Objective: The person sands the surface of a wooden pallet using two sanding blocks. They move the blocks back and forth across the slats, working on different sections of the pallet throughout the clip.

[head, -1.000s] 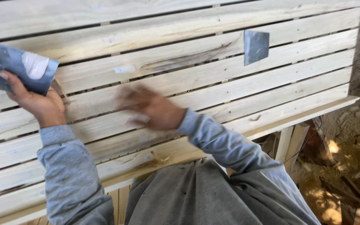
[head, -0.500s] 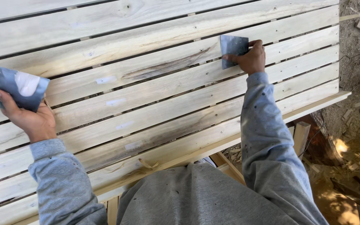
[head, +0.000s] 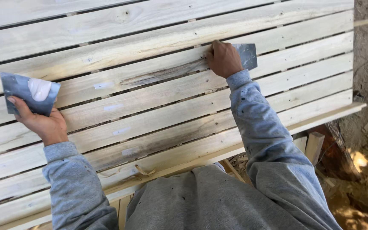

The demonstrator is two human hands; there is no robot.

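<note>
I see pale, raw wooden slats (head: 150,91), matt and grainy with dark streaks; both flat grey metal scraper blades (head: 248,55) look dull; grey cloth sleeves (head: 260,123).

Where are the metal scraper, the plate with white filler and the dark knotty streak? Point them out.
metal scraper (head: 248,55), head view, bare blade beside the right hand.
plate with white filler (head: 20,89), head view, grey face.
dark knotty streak (head: 154,76), head view, its middle.

Two metal scrapers (head: 247,55) (head: 28,91) on slatted wooden panel (head: 150,106)

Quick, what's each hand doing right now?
Left hand: closed, holding a grey metal plate with white filler on it.
Right hand: closed, holding a metal scraper against the wooden slats.
</note>
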